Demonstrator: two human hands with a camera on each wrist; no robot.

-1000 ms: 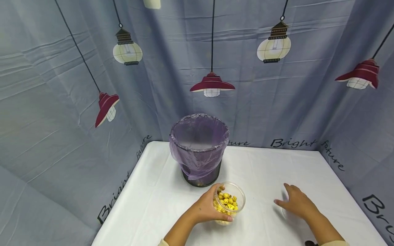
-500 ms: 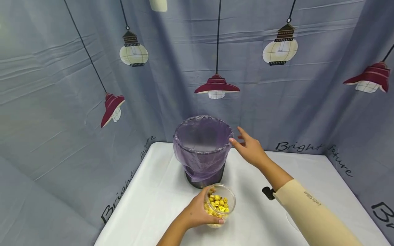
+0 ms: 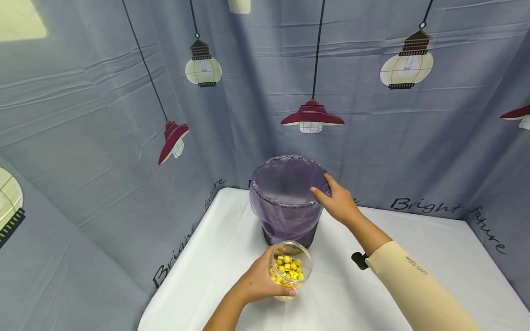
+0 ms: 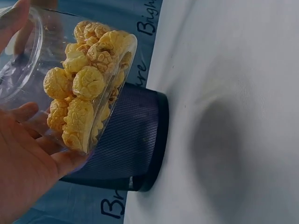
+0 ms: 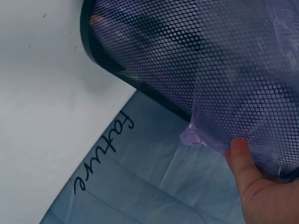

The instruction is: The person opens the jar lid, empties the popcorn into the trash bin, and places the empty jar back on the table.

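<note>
My left hand [image 3: 262, 278] grips a clear plastic jar [image 3: 306, 264] from its left side, thumb around the front. Yellow popcorn [image 3: 290, 266] fills its lower part, and no lid covers the mouth. In the left wrist view the jar is tilted, held above the white table with its shadow below. Just behind it stands a black mesh trash bin [image 5: 154, 60] lined with a purple bag [image 3: 281, 214]. My right hand [image 3: 341, 202] holds the bin's right rim, thumb over the edge and fingers along the outside. Fingers [image 5: 243, 161] press the bag in the right wrist view.
A white cloth [image 3: 397, 266] covers the table. Grey-blue curtains [image 3: 364, 151] printed with lamps and lettering hang close behind and at the sides. A few small crumbs [image 5: 44, 15] lie near the bin's base.
My right hand has moved from the table's right side up and left to the bin's rim and taken hold of it. The left hand keeps the jar; the head view has turned right-to-left.
</note>
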